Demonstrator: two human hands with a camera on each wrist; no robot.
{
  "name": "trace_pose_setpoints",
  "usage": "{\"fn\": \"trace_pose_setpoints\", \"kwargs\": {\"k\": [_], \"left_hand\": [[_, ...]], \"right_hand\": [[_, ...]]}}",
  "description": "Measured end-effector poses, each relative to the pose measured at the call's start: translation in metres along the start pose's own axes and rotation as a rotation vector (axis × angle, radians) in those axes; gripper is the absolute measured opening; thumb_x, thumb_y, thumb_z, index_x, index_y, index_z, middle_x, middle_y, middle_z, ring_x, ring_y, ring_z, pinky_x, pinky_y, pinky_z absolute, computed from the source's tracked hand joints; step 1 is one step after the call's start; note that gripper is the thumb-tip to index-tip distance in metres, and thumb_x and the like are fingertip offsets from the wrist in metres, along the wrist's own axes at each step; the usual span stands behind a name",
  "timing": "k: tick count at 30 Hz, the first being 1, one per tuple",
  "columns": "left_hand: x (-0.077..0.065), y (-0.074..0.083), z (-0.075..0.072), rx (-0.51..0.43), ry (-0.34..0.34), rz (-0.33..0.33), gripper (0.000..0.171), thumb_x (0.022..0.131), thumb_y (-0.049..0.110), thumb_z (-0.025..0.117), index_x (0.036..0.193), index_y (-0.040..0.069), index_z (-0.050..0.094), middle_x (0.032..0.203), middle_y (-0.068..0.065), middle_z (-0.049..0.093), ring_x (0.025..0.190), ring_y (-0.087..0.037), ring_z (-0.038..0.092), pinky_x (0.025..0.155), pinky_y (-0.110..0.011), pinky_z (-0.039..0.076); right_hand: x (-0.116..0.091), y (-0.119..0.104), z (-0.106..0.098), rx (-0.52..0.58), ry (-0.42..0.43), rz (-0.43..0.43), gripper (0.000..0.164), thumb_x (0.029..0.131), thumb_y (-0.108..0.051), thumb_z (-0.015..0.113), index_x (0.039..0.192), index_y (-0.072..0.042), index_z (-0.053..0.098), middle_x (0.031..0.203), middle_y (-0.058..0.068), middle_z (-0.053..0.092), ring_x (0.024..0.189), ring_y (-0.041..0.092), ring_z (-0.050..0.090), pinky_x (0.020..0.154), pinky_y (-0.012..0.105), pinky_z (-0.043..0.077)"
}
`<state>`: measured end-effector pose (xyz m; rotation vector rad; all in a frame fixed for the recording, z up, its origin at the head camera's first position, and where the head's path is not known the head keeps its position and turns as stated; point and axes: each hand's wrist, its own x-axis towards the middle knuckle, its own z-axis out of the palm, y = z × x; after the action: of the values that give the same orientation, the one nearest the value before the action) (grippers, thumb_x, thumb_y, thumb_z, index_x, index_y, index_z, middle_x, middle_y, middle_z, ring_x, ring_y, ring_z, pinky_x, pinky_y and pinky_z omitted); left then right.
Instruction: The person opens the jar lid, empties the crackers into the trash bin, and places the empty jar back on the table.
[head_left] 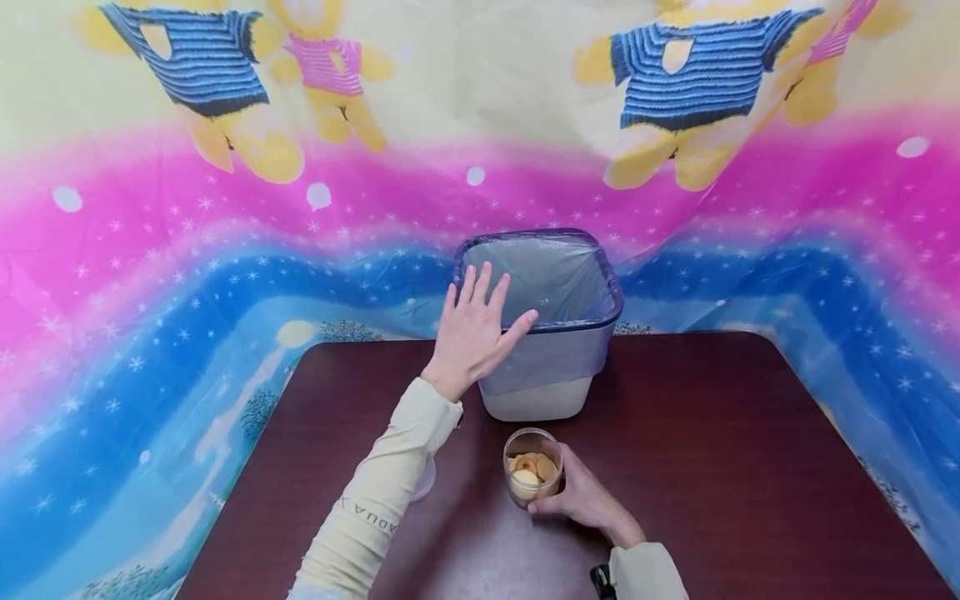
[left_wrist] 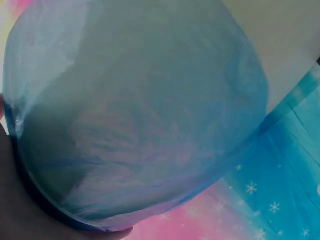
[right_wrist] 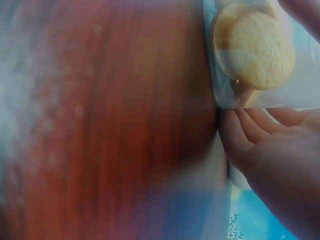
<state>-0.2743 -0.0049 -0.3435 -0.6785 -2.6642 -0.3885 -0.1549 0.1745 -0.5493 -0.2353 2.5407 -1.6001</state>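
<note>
My right hand (head_left: 588, 493) grips a clear round jar (head_left: 534, 508) standing on the table, thumb on the near side. Round pale cookies (head_left: 527, 477) lie inside the jar; the right wrist view shows one cookie (right_wrist: 262, 52) close up through the clear wall. With fingers straight and spread, my left hand (head_left: 472, 333) is over the front left of a trash bin (head_left: 536, 400), holding nothing visible. Whether it touches the rim is hard to tell. A translucent bag (left_wrist: 150, 115) lines the bin and fills most of the left wrist view.
A clear, round, lid-like piece (head_left: 425, 482) lies on the dark wooden table (head_left: 697, 433), partly hidden by my left forearm. The bin stands at the table's far edge, against a printed cloth backdrop (head_left: 420, 192) that surrounds the table.
</note>
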Motion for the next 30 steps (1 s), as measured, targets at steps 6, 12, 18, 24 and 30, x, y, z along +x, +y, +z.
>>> {"fn": "trace_pose_setpoints", "kwargs": {"k": [6, 12, 18, 24, 30], "left_hand": [[0.001, -0.002, 0.001, 0.022, 0.002, 0.003, 0.076, 0.094, 0.068, 0.027, 0.149, 0.017, 0.038, 0.160, -0.011, 0.025, 0.150, -0.033, 0.016, 0.119, -0.056, 0.016], [0.002, -0.006, 0.000, 0.038, -0.021, -0.008, 0.075, 0.095, 0.068, 0.025, 0.150, 0.018, 0.037, 0.160, -0.010, 0.024, 0.150, -0.032, 0.015, 0.119, -0.055, 0.016], [0.004, -0.011, -0.002, 0.027, -0.051, -0.003, 0.073, 0.095, 0.067, 0.026, 0.150, 0.019, 0.038, 0.160, -0.009, 0.024, 0.150, -0.031, 0.015, 0.120, -0.053, 0.014], [0.005, -0.013, -0.003, 0.025, -0.068, 0.000, 0.073, 0.095, 0.067, 0.027, 0.149, 0.019, 0.038, 0.160, -0.009, 0.025, 0.150, -0.030, 0.016, 0.120, -0.052, 0.015], [0.004, -0.012, -0.002, 0.015, -0.064, 0.007, 0.072, 0.095, 0.066, 0.029, 0.149, 0.018, 0.039, 0.160, -0.009, 0.026, 0.150, -0.030, 0.016, 0.120, -0.053, 0.014]], "right_hand": [[0.002, -0.001, 0.000, -0.016, -0.001, 0.006, 0.101, 0.058, -0.025, 0.093, 0.141, -0.001, 0.039, 0.141, 0.017, 0.050, 0.129, 0.028, 0.047, 0.105, 0.029, 0.037], [0.002, -0.003, 0.001, -0.009, 0.019, 0.018, 0.101, 0.055, -0.022, 0.094, 0.139, -0.003, 0.041, 0.139, 0.015, 0.053, 0.126, 0.027, 0.049, 0.104, 0.034, 0.038], [0.003, -0.005, 0.001, 0.001, 0.015, -0.024, 0.105, 0.054, -0.021, 0.094, 0.141, -0.001, 0.040, 0.139, 0.018, 0.052, 0.127, 0.030, 0.048, 0.107, 0.042, 0.036], [0.004, -0.004, 0.001, -0.048, 0.031, -0.009, 0.105, 0.053, -0.026, 0.094, 0.140, -0.002, 0.042, 0.140, 0.016, 0.052, 0.128, 0.030, 0.049, 0.106, 0.039, 0.036], [0.003, -0.003, 0.002, -0.061, 0.040, 0.002, 0.099, 0.054, -0.026, 0.094, 0.137, -0.003, 0.046, 0.136, 0.012, 0.055, 0.124, 0.026, 0.051, 0.103, 0.035, 0.038]]}}
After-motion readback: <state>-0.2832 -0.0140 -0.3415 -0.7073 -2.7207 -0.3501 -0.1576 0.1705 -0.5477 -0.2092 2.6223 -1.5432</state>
